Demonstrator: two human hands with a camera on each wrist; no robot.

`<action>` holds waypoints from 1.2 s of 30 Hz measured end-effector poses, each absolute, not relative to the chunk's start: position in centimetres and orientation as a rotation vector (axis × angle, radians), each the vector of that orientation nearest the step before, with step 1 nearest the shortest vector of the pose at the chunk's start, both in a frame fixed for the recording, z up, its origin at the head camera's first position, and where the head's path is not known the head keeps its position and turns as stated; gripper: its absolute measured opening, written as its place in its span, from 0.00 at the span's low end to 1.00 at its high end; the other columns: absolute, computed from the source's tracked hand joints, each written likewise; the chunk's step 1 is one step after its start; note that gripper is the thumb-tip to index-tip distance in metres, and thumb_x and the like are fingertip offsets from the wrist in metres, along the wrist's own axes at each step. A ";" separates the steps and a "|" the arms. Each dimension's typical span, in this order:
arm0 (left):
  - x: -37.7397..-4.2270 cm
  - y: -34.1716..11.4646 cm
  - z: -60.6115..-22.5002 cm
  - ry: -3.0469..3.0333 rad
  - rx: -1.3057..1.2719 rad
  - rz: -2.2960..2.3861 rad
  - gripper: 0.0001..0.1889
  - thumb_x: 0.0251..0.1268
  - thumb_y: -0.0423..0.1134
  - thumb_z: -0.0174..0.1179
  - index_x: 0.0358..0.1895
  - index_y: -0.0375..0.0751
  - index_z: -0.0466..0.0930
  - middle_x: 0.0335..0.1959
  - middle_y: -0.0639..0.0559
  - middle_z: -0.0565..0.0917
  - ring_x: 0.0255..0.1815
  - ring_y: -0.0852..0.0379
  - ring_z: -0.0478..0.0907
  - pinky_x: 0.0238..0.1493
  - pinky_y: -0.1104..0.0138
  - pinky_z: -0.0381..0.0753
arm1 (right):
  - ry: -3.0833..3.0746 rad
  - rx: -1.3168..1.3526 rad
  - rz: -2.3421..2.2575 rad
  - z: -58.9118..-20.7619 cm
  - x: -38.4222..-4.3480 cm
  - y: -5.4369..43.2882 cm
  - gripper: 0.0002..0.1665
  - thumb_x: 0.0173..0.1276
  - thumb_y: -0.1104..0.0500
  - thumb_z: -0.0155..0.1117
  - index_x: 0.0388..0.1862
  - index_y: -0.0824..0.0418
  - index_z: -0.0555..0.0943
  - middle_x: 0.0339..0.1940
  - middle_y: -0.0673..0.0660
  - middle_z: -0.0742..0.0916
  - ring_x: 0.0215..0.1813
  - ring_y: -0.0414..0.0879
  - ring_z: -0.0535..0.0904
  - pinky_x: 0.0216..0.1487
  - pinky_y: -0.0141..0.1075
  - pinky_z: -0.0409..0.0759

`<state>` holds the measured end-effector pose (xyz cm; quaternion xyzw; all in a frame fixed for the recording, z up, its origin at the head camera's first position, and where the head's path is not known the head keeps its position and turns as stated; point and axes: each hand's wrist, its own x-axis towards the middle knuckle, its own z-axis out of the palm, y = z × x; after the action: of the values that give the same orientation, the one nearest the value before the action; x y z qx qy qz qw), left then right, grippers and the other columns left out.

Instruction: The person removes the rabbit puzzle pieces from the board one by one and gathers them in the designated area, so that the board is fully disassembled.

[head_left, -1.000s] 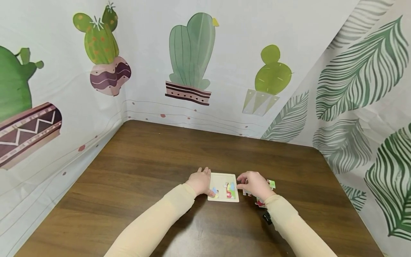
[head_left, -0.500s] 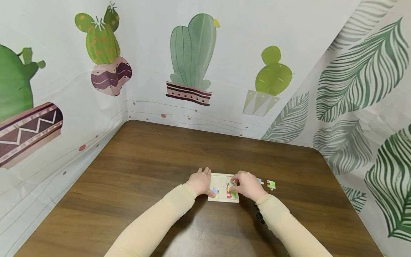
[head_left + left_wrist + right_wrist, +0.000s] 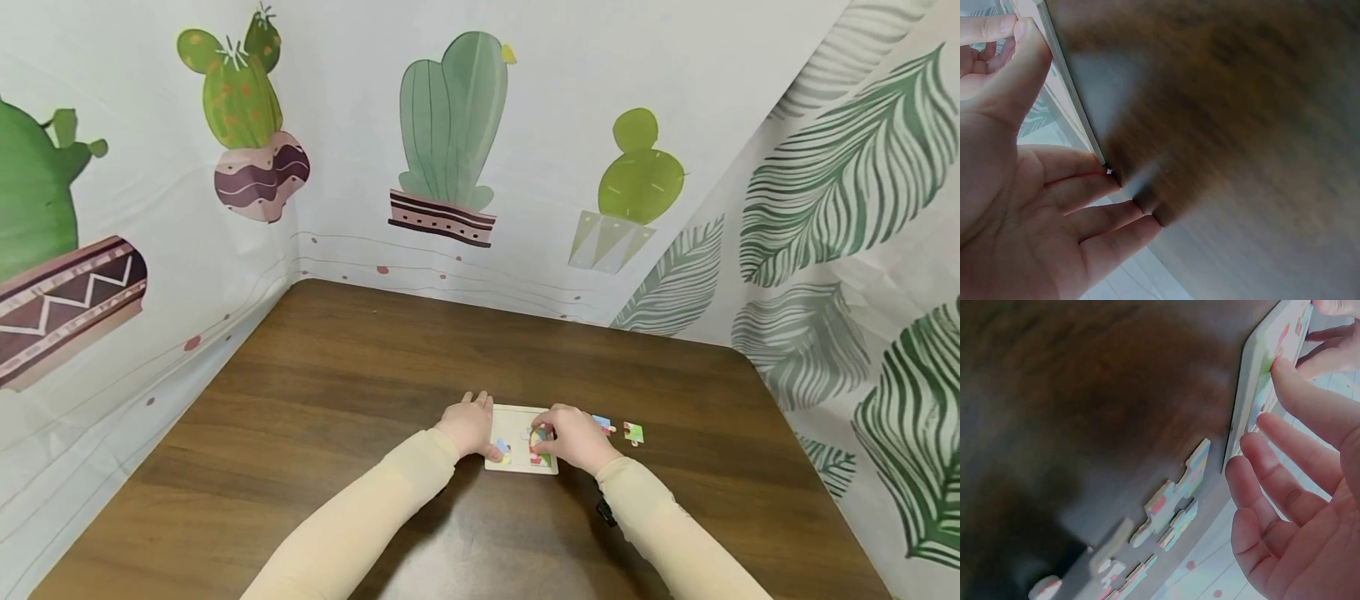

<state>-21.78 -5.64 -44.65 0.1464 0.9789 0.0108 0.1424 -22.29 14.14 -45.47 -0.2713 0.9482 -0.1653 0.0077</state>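
A small pale puzzle tray lies on the table. My left hand rests at its left side, fingers extended past the edge and thumb over the frame near a blue and yellow puzzle piece. At the tray's right half, my right hand touches colourful puzzle pieces with thumb and fingertips, partly covering them. The right wrist view shows the thumb on a green patch in the tray and the other fingers loosely bent beside the rim.
Loose puzzle pieces, one blue and one green, lie right of the tray. Several more pieces show in the right wrist view. The brown table meets a cactus-print cloth behind it.
My right hand has moved left from beside the tray onto the pieces in its right half, uncovering loose pieces behind it. The left hand has stayed in place.
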 end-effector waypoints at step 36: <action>-21.8 -5.6 -44.8 2.812 0.416 0.022 0.55 0.43 0.68 0.65 0.72 0.38 0.58 0.74 0.47 0.60 0.73 0.46 0.57 0.59 0.55 0.74 | 2.878 -0.807 -0.730 -45.8 -23.0 14.5 0.10 0.55 0.64 0.72 0.35 0.57 0.81 0.23 0.49 0.74 0.26 0.40 0.67 0.28 0.31 0.67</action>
<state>-21.83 -5.59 -44.84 0.1448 0.9782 0.0077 0.1488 -23.02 14.49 -45.76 -0.2620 0.9349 -0.2372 0.0322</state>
